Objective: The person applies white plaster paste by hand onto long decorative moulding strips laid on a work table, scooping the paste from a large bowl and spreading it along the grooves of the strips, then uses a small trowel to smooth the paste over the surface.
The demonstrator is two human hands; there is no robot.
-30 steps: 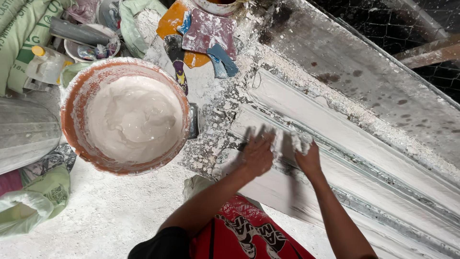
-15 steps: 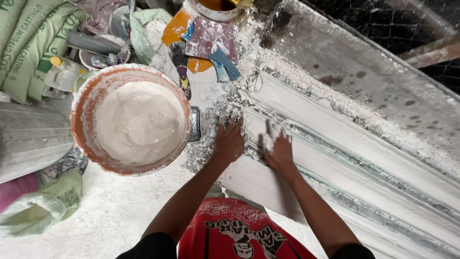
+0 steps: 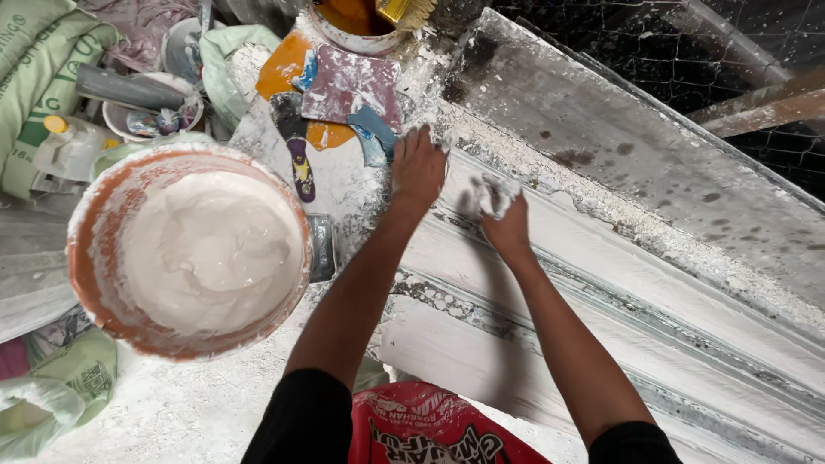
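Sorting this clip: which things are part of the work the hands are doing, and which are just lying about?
In use:
left hand pressed flat on the white moulding
right hand smearing white plaster on it
orange bucket of white plaster, beside them

Lying about:
scrapers
green sacks
small bowl
yellow-capped bottle

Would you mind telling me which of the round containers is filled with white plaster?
The large orange bucket at the left, brim-full of white plaster. The small orange pot at top holds a brush, and the small white bowl holds odds and ends.
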